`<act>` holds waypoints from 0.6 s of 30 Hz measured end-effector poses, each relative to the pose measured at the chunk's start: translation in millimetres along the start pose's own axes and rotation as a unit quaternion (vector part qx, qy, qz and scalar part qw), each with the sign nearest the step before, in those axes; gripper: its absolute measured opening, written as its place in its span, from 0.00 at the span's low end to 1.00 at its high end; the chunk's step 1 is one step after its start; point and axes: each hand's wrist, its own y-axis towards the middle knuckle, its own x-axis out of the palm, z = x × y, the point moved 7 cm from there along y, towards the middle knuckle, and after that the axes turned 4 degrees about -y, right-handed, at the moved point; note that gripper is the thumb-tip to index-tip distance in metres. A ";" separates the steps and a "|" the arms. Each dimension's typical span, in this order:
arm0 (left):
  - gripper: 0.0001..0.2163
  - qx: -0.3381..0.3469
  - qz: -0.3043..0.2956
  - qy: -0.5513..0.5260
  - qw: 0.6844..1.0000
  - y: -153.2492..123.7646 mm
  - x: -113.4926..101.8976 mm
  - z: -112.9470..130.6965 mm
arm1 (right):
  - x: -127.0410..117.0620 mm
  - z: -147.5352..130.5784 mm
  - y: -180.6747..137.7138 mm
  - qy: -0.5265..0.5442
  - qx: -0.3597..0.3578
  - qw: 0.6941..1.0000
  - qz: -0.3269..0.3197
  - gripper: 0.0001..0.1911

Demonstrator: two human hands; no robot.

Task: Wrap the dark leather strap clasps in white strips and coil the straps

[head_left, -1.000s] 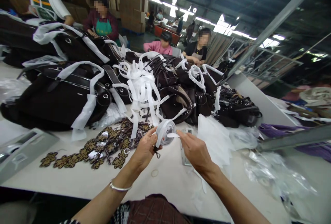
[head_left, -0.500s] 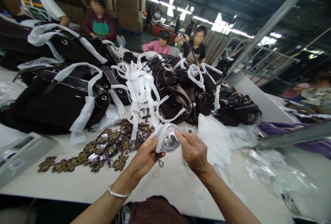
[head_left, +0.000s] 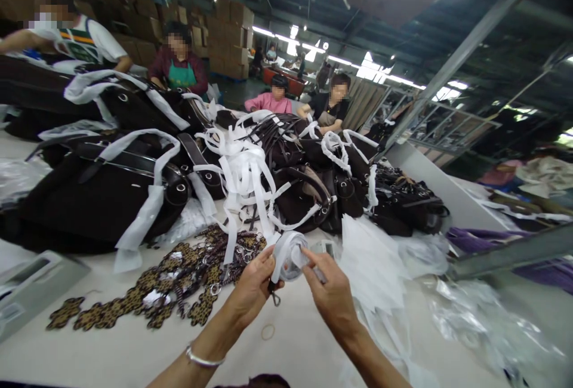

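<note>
My left hand (head_left: pixel 251 283) is closed around a small round piece (head_left: pixel 290 256) wound in white strip, with a small metal clasp (head_left: pixel 274 298) hanging below my fingers. My right hand (head_left: pixel 329 292) pinches the white strip on the right side of that same piece. Both hands are just above the white table (head_left: pixel 134 352). A long white strip (head_left: pixel 244 197) runs up from the piece toward the pile of dark bags (head_left: pixel 102 191). Leopard-print tags (head_left: pixel 161 283) with key rings lie on the table left of my hands.
Dark brown bags with white wrapped handles (head_left: pixel 313 185) cover the table's middle and far side. White paper sheets (head_left: pixel 371 262) and clear plastic bags (head_left: pixel 474 316) lie at right. A grey tray (head_left: pixel 31 289) sits at left. A rubber band (head_left: pixel 267 332) lies near my hands. Several seated people work beyond.
My view has tilted upward, so hands and table sit lower in frame. My right fingers have moved over the top of the wrapped piece while my left hand keeps holding it.
</note>
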 end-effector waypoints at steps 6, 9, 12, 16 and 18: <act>0.34 0.032 -0.008 0.040 0.999 3.6 -3.0 -4.2 | 11.8 47.6 -0.9 0.122 0.244 0.961 -0.042 0.18; 0.38 0.063 -0.013 0.064 0.996 12.0 -10.3 -11.4 | 23.3 68.5 -6.8 0.177 0.279 0.942 -0.065 0.17; 0.39 0.098 -0.022 0.086 0.991 20.4 -17.8 -15.1 | 33.2 79.5 -15.1 0.214 0.283 0.932 -0.077 0.20; 0.40 0.108 -0.047 0.149 0.982 23.3 -20.0 -16.6 | 47.9 78.4 -23.2 0.248 0.272 0.921 -0.125 0.21; 0.40 0.114 -0.069 0.205 0.970 20.9 -16.1 -14.8 | 49.4 80.7 -25.9 0.221 0.301 0.918 -0.134 0.22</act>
